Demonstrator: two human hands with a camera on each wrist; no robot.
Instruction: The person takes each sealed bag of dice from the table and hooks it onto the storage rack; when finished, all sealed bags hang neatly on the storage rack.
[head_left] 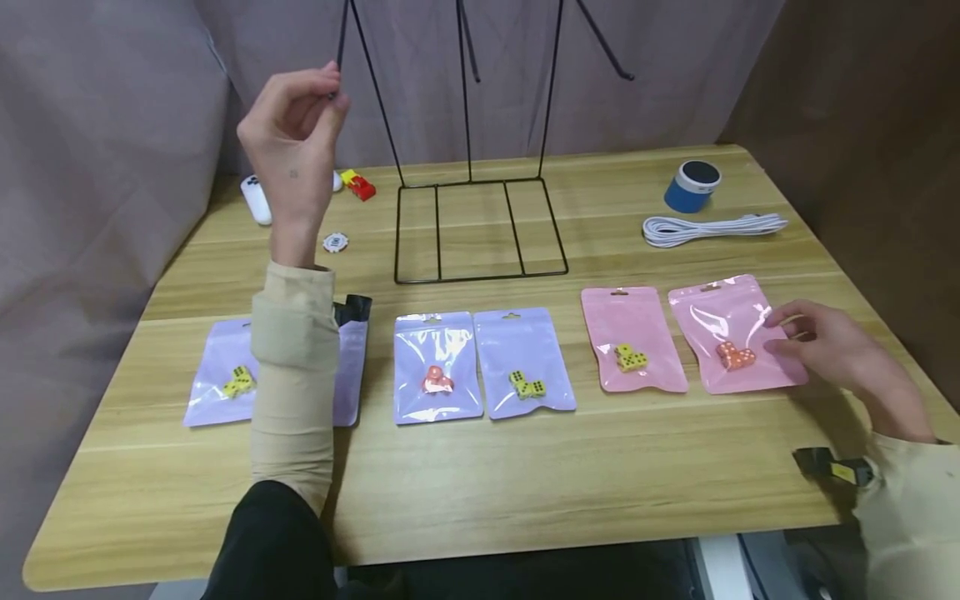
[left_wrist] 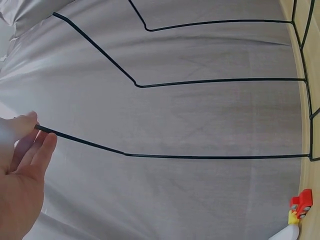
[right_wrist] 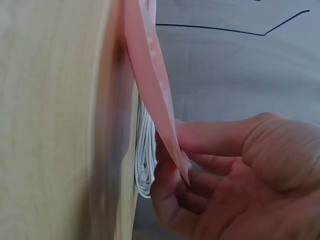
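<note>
My left hand (head_left: 332, 90) is raised above the table's back left and pinches the tip of one arm of a black wire rack (head_left: 480, 229). In the left wrist view the hand (left_wrist: 39, 134) holds the end of that arm (left_wrist: 150, 155) against the grey curtain. My right hand (head_left: 774, 329) rests at the right edge of a pink pouch with orange dice (head_left: 731, 333). Seen from the right wrist, its fingers (right_wrist: 170, 192) and thumb pinch the lifted edge of that pouch (right_wrist: 150, 75). A pink pouch with yellow dice (head_left: 632, 337) lies just to its left.
Purple pouches lie in a row: one with yellow dice (head_left: 225, 375), one half hidden by my sleeve (head_left: 351, 367), one with orange dice (head_left: 437, 367), one with yellow dice (head_left: 525, 362). A blue can (head_left: 692, 185), a coiled white cable (head_left: 712, 227), a chip (head_left: 335, 242) and a red-yellow toy (head_left: 358, 184) sit further back.
</note>
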